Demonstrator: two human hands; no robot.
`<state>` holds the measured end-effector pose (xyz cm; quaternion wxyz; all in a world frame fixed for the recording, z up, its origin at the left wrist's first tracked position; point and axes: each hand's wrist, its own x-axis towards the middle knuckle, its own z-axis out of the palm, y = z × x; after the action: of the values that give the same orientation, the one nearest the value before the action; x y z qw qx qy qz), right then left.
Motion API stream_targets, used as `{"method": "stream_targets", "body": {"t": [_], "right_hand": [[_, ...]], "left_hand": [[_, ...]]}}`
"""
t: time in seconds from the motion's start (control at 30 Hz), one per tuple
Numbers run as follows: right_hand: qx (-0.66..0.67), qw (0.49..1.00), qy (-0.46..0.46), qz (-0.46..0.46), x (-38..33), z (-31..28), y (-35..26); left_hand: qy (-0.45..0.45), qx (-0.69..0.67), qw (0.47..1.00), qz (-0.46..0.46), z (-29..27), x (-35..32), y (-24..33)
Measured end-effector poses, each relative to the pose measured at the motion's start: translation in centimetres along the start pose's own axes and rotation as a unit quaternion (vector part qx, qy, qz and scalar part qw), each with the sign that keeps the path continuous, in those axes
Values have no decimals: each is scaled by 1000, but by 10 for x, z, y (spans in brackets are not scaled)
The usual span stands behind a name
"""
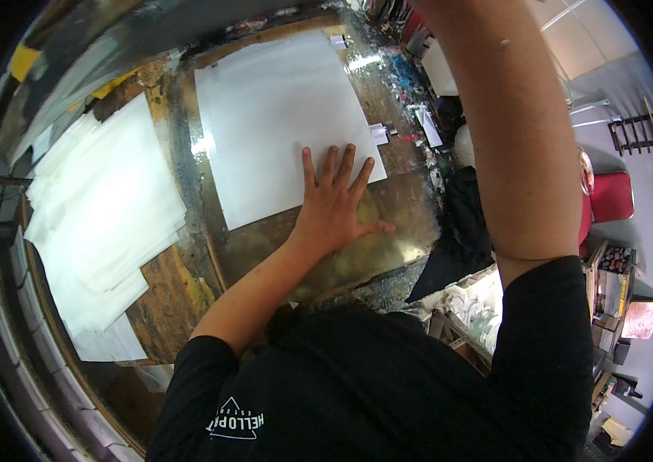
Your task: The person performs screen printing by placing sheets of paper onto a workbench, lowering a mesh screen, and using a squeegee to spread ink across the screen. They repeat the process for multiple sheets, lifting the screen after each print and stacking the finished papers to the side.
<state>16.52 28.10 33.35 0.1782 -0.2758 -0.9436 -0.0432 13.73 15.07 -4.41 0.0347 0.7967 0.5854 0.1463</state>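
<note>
A white sheet of paper lies flat on a shiny, worn brownish board. My left hand rests with fingers spread, its fingertips over the sheet's near right corner and its palm over the bare board. Small pale tabs, one of them a lower tab and one an upper tab, sit along the sheet's right edge. My right arm reaches up past the upper edge of the picture, so the hand on it is out of sight.
At the left, a loose stack of white paper sheets lies on a stained wooden surface. Dark cloth hangs beside the board's right edge. Below it stands a box with crumpled white material. A red chair is farther right.
</note>
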Motion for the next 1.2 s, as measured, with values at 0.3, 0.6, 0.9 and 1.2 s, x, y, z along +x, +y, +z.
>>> {"method": "stream_targets", "body": {"t": [0.3,0.6,0.9,1.2], "right_hand": [[-14,999,-45,9,-16,24,-10],[25,998,-15,-59,-104,240,27],[-113,990,89,-8,71,361,106],[-120,991,43,-27,31,362,88]], "left_hand": [[350,-554,718,-234,-200,-55,-81],[207,-151,911,-322,-109,-185,-84],[195,-52,945,-258,-73,-203,-104],[117,-61,929,-347,-80,-201,-95]]}}
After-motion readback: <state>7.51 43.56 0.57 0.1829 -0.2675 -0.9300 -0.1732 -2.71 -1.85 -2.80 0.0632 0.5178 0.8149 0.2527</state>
